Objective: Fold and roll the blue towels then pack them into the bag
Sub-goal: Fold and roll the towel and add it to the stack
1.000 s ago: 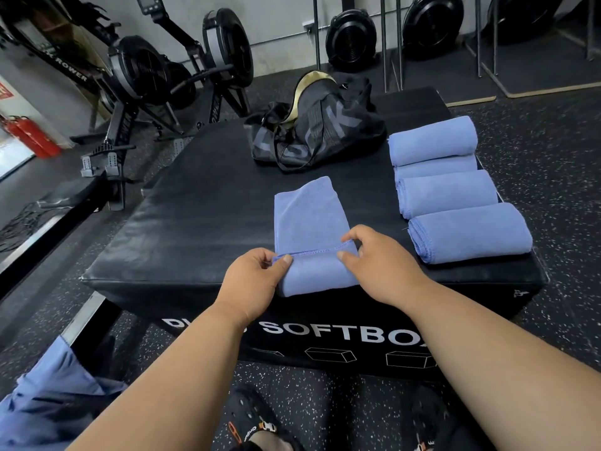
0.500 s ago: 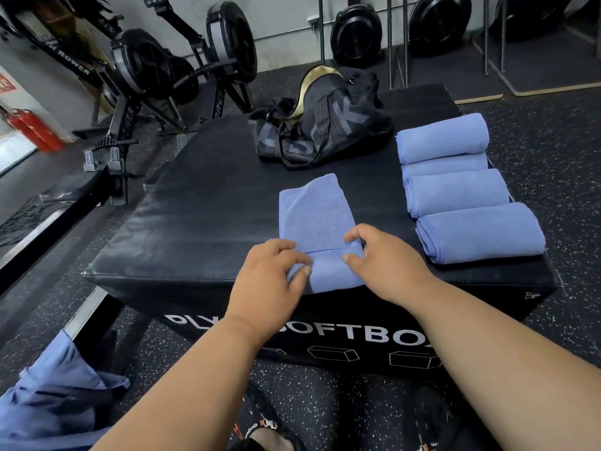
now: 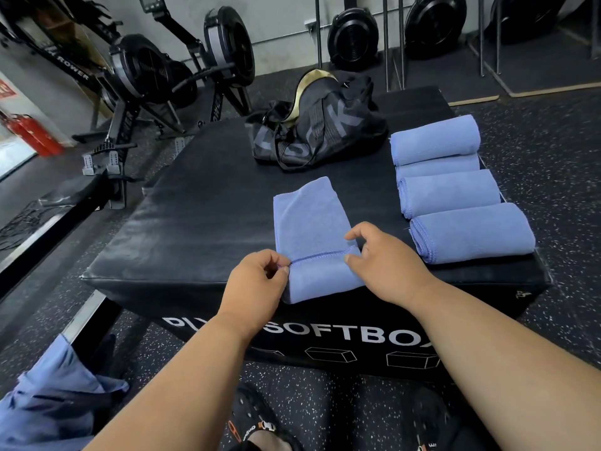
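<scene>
Head view, hands (image 3: 320, 275) pinch soft blue towel (image 3: 312, 229), hemmed edge.

Both hands (image 3: 257, 281) (image 3: 387, 265) on half-rolled blue towel (image 3: 312, 222)

The towels (image 3: 312, 222) are plain light blue with darker blue stitched hems; the bag (image 3: 320, 125) is black with grey lettering and a gold lining; the bench (image 3: 195, 222) is black with white lettering; the floor (image 3: 553, 141) is dark, flecked white.
</scene>
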### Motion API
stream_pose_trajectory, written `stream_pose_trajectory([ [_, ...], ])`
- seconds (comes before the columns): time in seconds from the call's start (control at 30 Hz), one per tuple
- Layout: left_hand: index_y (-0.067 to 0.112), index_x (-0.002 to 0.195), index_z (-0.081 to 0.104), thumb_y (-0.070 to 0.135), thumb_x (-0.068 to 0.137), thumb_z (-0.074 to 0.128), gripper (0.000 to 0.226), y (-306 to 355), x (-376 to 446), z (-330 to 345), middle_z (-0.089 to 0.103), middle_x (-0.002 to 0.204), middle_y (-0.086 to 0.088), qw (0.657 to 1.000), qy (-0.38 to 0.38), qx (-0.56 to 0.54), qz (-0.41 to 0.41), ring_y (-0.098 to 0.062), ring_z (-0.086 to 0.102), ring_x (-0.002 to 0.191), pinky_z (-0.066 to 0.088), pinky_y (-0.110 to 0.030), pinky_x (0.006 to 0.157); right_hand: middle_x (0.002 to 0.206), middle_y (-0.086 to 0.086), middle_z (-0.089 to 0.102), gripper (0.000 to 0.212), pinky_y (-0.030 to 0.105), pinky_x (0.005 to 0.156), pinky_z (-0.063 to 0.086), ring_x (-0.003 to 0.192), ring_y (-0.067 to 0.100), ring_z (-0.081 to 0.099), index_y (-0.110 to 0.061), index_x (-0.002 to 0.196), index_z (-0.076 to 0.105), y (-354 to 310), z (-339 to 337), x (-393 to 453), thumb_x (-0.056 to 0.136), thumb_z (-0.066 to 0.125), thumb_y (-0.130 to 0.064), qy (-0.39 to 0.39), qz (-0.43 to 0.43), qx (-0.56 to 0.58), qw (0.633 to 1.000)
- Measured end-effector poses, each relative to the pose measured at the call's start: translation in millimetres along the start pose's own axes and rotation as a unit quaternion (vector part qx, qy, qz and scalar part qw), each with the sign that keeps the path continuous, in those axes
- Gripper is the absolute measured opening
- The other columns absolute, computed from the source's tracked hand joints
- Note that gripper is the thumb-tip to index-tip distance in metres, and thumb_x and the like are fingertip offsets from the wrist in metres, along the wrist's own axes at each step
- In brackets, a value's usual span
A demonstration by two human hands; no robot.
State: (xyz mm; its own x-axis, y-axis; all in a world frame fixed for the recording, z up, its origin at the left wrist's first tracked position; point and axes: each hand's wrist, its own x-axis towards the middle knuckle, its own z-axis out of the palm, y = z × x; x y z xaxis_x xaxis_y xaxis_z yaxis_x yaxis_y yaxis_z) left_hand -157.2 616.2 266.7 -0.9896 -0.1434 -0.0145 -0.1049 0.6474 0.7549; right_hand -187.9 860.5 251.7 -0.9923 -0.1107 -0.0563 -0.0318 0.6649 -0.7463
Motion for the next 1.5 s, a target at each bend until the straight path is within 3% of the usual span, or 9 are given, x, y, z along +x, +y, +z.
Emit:
stream_pose_trajectory([
  [0.2,0.037,0.105,0.079,0.019,0.096,0.071,0.021,2.0,-4.4,0.3,0.066,0.116,0.023,0.962,0.0,0.176,0.207,-0.002,0.058,0.112,0.037,-0.006,0.096,0.072,-0.005,0.061,0.024,0.035,0.061,0.045,0.068,0.015,0.061,-0.042,0.115,0.052,-0.8,-2.8,0.2,0.095,0.06,-0.033,-0.013,-0.01,-0.007,1.0],
  [0.43,0.042,0.153,0.051,0.065,0.084,0.075,0.076,-9.8,-11.1,-4.0,0.037,0.163,0.019,0.935,-0.126,0.263,0.201,-0.007,0.029,0.148,0.018,-0.023,0.123,0.078,-0.013,0.054,0.015,0.03,0.06,0.037,0.071,0.007,0.056,-0.039,0.111,0.056,-1.1,-2.0,-0.8,0.097,0.058,-0.034,0.0,-0.003,-0.017,1.0],
  [0.57,0.041,0.154,0.048,0.04,0.075,0.089,0.089,-16.3,-4.4,-2.8,0.045,0.161,0.012,0.914,-0.105,0.318,0.231,-0.02,0.043,0.141,0.034,-0.033,0.12,0.1,-0.012,0.052,0.018,0.032,0.074,0.049,0.083,0.006,0.058,-0.039,0.114,0.065,-0.6,-0.5,-3.6,0.098,0.062,-0.032,0.031,-0.036,-0.025,0.999],
  [0.8,0.044,0.131,0.068,0.023,0.094,0.07,0.042,-7.6,-7.9,-12.2,0.059,0.134,0.033,0.97,-0.107,0.14,0.169,0.004,0.051,0.129,0.038,-0.018,0.112,0.126,-0.031,0.05,0.039,0.019,0.102,0.035,0.118,0.001,0.043,-0.041,0.125,0.067,6.8,-11.1,-10.6,0.089,0.074,-0.052,-0.026,-0.167,-0.026,0.985],
  [0.97,0.016,0.101,0.073,0.018,0.099,0.067,0.006,0.2,-11.3,-20.4,0.067,0.101,0.012,0.988,-0.103,0.015,0.111,-0.007,0.062,0.105,0.051,-0.029,0.096,0.112,-0.03,0.06,0.042,0.022,0.099,0.041,0.11,-0.001,0.049,-0.044,0.12,0.067,6.7,-8.4,-12.8,0.082,0.083,-0.042,-0.022,-0.183,-0.041,0.982],
  [1.13,0.031,0.108,0.072,0.032,0.102,0.068,0.008,-5.9,-9.5,-15.5,0.074,0.107,0.016,0.993,-0.086,-0.075,0.026,-0.006,0.069,0.103,0.051,-0.025,0.092,0.1,-0.013,0.07,0.013,0.034,0.089,0.054,0.098,0.008,0.065,-0.033,0.1,0.073,3.7,-9.1,-8.5,0.089,0.075,-0.04,-0.015,-0.129,0.074,0.989],
  [1.27,0.034,0.108,0.069,0.039,0.105,0.062,0.01,-7.6,-3.8,-12.1,0.077,0.102,0.014,0.996,-0.047,-0.079,0.006,-0.003,0.07,0.097,0.05,-0.024,0.087,0.083,0.005,0.066,0.047,0.048,0.079,0.055,0.076,0.021,0.06,-0.015,0.095,0.069,6.0,-1.3,-1.8,0.089,0.061,-0.061,0.002,-0.089,0.082,0.993],
  [1.37,0.034,0.114,0.068,0.04,0.104,0.063,0.013,-8.2,3.5,-8.5,0.078,0.104,0.013,0.993,-0.026,-0.117,-0.013,-0.004,0.071,0.1,0.053,-0.029,0.093,0.075,0.002,0.064,0.022,0.037,0.073,0.052,0.068,0.011,0.058,-0.031,0.11,0.069,6.6,2.8,2.9,0.097,0.067,-0.048,0.034,-0.055,0.128,0.99],
  [1.5,0.039,0.117,0.067,0.049,0.101,0.064,0.019,-10.9,10.5,0.3,0.078,0.101,0.008,0.991,0.0,-0.126,-0.034,-0.01,0.073,0.099,0.057,-0.038,0.095,0.072,-0.005,0.064,0.046,0.035,0.076,0.054,0.073,0.01,0.064,-0.051,0.139,0.052,2.9,7.5,6.4,0.097,0.068,-0.042,0.054,-0.038,0.122,0.99],
])
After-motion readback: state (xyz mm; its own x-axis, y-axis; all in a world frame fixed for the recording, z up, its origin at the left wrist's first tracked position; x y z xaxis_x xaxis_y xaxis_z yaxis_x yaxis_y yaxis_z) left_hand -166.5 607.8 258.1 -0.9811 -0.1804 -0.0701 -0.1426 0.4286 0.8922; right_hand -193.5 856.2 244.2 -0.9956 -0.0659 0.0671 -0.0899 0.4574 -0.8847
